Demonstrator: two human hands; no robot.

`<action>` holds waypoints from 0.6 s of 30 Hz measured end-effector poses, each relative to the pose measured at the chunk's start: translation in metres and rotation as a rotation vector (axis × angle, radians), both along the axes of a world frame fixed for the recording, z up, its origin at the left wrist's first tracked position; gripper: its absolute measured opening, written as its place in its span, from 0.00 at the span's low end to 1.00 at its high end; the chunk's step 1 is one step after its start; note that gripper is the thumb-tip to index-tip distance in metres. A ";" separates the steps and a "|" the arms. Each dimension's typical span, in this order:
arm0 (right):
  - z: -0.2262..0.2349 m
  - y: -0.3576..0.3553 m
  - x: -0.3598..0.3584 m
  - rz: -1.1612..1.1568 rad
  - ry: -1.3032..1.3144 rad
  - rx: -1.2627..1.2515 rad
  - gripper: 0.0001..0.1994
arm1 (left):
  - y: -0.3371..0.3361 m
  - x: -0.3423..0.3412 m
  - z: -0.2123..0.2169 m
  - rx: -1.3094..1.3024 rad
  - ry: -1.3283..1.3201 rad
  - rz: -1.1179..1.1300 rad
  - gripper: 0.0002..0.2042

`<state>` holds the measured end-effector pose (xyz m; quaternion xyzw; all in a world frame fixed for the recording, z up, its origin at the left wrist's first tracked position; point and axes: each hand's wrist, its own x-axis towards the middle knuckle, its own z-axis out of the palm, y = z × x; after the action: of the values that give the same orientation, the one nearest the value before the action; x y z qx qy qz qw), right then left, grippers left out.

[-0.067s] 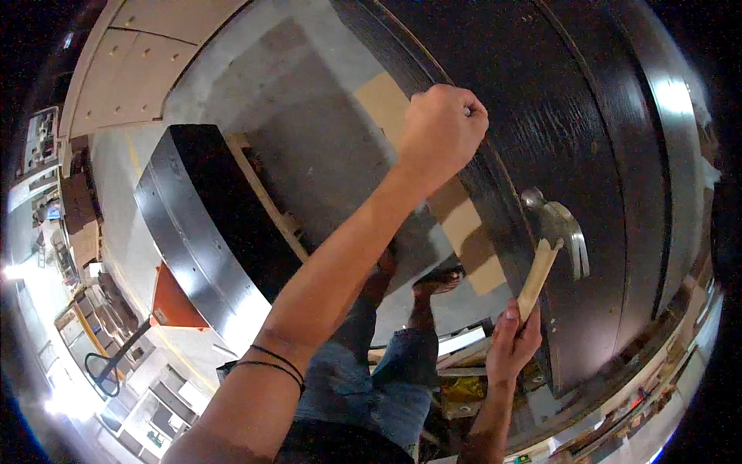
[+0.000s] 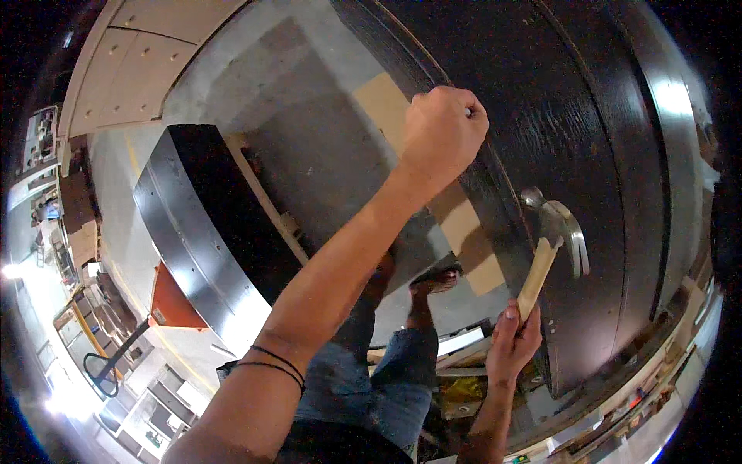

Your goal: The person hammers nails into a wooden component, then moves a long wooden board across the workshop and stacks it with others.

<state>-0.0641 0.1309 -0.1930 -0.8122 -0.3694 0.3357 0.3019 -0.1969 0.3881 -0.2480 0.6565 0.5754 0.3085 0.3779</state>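
Our pose barely changes from a moment ago, so the work holds steady: our right hand (image 2: 513, 342) grips the hammer (image 2: 544, 267) over the dark panel (image 2: 556, 158); our left fist (image 2: 444, 127) closes above its left edge, contents unclear.

Hammer handle (image 2: 539, 282) partly hidden

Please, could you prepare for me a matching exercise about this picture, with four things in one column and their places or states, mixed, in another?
1. hammer
2. left hand
3. black bands
4. pale cabinet

A. around the left forearm
B. gripped in the right hand
C. upper left of the picture
D. curled into a fist

Pairs: 1-B, 2-D, 3-A, 4-C
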 end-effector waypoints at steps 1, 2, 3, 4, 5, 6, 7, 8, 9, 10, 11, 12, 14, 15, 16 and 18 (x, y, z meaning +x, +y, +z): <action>0.002 0.004 -0.001 -0.012 -0.001 -0.021 0.12 | 0.001 0.000 0.002 0.015 0.023 0.019 0.07; 0.002 0.007 0.001 0.010 -0.019 -0.014 0.12 | 0.001 -0.001 0.002 0.031 -0.025 0.024 0.06; 0.001 0.010 0.005 0.034 -0.036 -0.006 0.11 | 0.000 -0.002 0.002 0.046 -0.072 0.030 0.05; 0.000 0.013 0.007 0.058 -0.053 0.002 0.11 | 0.000 -0.003 0.003 0.062 -0.119 0.038 0.04; 0.000 0.018 0.007 0.044 -0.044 -0.002 0.11 | 0.002 -0.004 0.004 -0.029 -0.149 0.023 0.04; 0.001 0.023 0.006 0.031 -0.035 -0.007 0.11 | 0.004 -0.007 0.007 -0.120 -0.179 0.011 0.04; 0.001 0.028 0.007 0.020 -0.025 -0.012 0.11 | 0.006 -0.008 0.008 -0.211 -0.209 0.000 0.05; 0.002 0.033 0.008 0.021 -0.022 -0.035 0.13 | 0.005 -0.009 0.006 -0.097 -0.144 -0.030 0.06; 0.004 0.039 0.009 0.024 -0.019 -0.059 0.15 | 0.003 -0.008 0.001 0.017 -0.077 -0.059 0.07; 0.004 0.045 0.011 0.029 -0.015 -0.076 0.17 | 0.003 -0.008 0.001 0.135 -0.007 -0.085 0.08; 0.004 0.050 0.011 0.049 -0.017 -0.087 0.17 | 0.003 -0.007 0.001 0.117 0.028 -0.101 0.08; 0.004 0.055 0.012 0.068 -0.020 -0.098 0.17 | 0.002 -0.006 0.001 0.099 0.062 -0.116 0.08; 0.007 0.065 0.014 0.116 -0.027 -0.091 0.16 | 0.006 -0.005 0.004 0.007 0.052 -0.152 0.09; 0.010 0.071 0.014 0.146 -0.026 -0.075 0.16 | 0.011 -0.010 0.004 -0.066 0.011 -0.171 0.09; 0.012 0.075 0.016 0.176 -0.025 -0.058 0.15 | 0.014 -0.014 0.005 -0.138 -0.029 -0.191 0.09; 0.006 0.077 0.020 0.202 -0.029 -0.038 0.14 | 0.014 -0.014 0.007 -0.097 0.020 -0.203 0.09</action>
<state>-0.0441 0.2082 -0.1868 -0.7812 -0.4471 0.3597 0.2458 -0.2110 0.4021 -0.2415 0.6953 0.5238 0.2338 0.4330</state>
